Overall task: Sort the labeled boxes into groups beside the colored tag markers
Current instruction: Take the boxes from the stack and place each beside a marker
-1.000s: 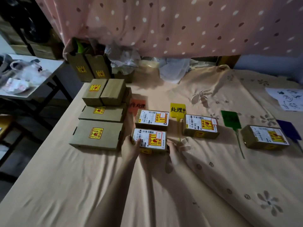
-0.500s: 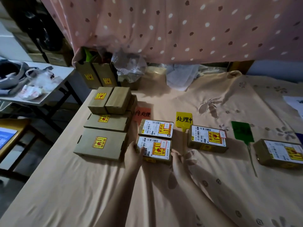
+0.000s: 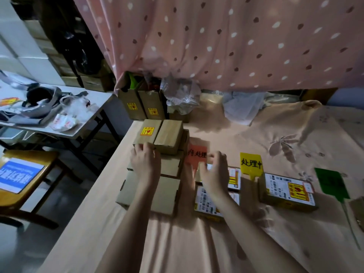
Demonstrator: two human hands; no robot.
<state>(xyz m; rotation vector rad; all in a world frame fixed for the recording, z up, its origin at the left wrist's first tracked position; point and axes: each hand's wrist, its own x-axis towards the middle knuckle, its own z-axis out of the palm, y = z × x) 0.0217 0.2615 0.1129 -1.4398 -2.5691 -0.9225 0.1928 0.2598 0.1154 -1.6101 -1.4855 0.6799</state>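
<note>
We judge the box (image 3: 147,134) just ahead of our left grip (image 3: 145,160), whose fingers touch its near edge, light and stiff; take its 2 long sides. Our right grip (image 3: 213,170) hovers loosely curled, holding nothing, beside the red tag (image 3: 196,154)

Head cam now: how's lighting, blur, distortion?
Head view: dim and unevenly lit; both forearms cast shadows on the peach bedsheet; left hand and right hand motion-blurred; yellow tag marker text readable; wide-angle bending at the edges.
</note>
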